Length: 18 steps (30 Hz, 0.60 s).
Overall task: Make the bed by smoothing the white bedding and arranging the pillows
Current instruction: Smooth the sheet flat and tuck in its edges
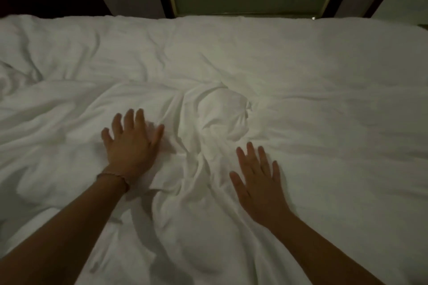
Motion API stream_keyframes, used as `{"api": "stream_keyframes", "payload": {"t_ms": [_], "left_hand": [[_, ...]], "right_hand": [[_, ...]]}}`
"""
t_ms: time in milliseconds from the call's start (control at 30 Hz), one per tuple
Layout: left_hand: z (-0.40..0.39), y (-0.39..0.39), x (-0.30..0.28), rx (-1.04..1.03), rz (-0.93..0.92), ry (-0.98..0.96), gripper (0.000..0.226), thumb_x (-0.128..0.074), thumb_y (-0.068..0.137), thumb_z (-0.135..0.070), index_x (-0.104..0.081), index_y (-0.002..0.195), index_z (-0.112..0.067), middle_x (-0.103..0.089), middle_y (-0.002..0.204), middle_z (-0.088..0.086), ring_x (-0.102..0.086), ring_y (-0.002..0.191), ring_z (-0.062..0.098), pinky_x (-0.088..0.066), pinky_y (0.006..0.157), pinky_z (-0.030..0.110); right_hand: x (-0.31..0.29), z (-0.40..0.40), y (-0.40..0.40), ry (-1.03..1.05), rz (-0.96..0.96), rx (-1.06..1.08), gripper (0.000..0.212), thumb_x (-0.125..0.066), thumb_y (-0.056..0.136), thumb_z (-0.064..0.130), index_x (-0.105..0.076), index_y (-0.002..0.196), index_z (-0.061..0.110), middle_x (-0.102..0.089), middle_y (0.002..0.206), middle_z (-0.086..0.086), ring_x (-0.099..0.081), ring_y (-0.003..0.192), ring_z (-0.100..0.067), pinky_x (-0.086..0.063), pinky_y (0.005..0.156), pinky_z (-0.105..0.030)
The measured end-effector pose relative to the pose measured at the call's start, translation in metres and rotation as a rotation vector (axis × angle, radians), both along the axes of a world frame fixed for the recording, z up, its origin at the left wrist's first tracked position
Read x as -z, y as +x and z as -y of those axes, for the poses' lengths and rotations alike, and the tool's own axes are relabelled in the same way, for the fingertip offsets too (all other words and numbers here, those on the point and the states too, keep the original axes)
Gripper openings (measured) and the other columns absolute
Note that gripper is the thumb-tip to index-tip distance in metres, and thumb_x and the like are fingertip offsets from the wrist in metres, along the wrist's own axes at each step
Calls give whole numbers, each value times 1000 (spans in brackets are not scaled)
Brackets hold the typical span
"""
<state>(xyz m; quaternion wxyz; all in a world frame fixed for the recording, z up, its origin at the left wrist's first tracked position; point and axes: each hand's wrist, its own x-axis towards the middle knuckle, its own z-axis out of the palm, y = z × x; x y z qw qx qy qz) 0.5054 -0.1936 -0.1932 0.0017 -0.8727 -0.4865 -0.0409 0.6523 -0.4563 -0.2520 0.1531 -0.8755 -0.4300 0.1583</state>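
White bedding (301, 71) covers the bed, bunched between the hands | left hand (129, 146) flat, fingers spread | right hand (259, 180) flat, fingers spread | step: smoothing | next: likely sweep outward; pillows unseen

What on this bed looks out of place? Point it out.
A bunched lump of white bedding rises between the left hand and right hand, with creases running toward the near edge. The far right side lies smoother. No pillows are in view.
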Motion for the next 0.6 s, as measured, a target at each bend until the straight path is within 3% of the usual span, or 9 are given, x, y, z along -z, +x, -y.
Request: {"api": "stream_keyframes", "payload": {"t_ms": [100, 200, 333, 433, 500, 600], "left_hand": [[-5, -53, -3, -153, 62, 21, 83, -27, 89, -70, -42, 141, -7, -47, 140, 23, -39, 129, 45, -31, 101, 63], [17, -113, 4, -304, 182, 25, 78, -33, 88, -66, -43, 137, -7, -42, 140, 25, -36, 130, 46, -27, 105, 64], [46, -158, 22, -256, 98, 40, 77, -34, 90, -62, -39, 141, -4, -39, 143, 28, -38, 129, 50, -32, 102, 65], [53, -169, 27, -155, 81, 75, 72, -40, 93, -56, -41, 139, 0, -43, 140, 29, -41, 128, 48, -34, 103, 59], [59, -178, 28, -122, 173, 155, 59, -43, 97, -50, -51, 119, 4, -52, 116, 28, -49, 110, 45, -37, 94, 55], [69, -203, 44, -35, 219, 84, 50, -40, 98, -49, -54, 93, -1, -51, 91, 17, -50, 86, 36, -38, 81, 49]], "right_hand": [[-5, -3, -35, 10, -27, -35, 70, 9, 93, 67, 7, 156, 37, 16, 164, 11, 19, 150, -14, 4, 120, -48], [-12, -1, -67, 40, -85, -80, 77, 13, 89, 69, 1, 157, 34, 12, 164, 10, 18, 150, -13, 4, 120, -48], [-26, -7, -107, 22, -151, -106, 87, 18, 85, 72, 4, 157, 27, 12, 165, 5, 13, 151, -16, 0, 121, -49], [-42, -22, -142, 80, -54, -117, 82, -6, 98, 66, -21, 156, 10, -15, 164, -12, -12, 151, -30, -18, 118, -56], [-51, -26, -168, 180, 84, -146, 77, -24, 100, 61, -36, 151, 5, -31, 157, -18, -27, 144, -37, -25, 114, -56], [-48, -14, -206, 379, 317, -317, 61, -47, 95, 56, -60, 132, 9, -57, 130, -13, -53, 112, -34, -41, 97, -47]]}}
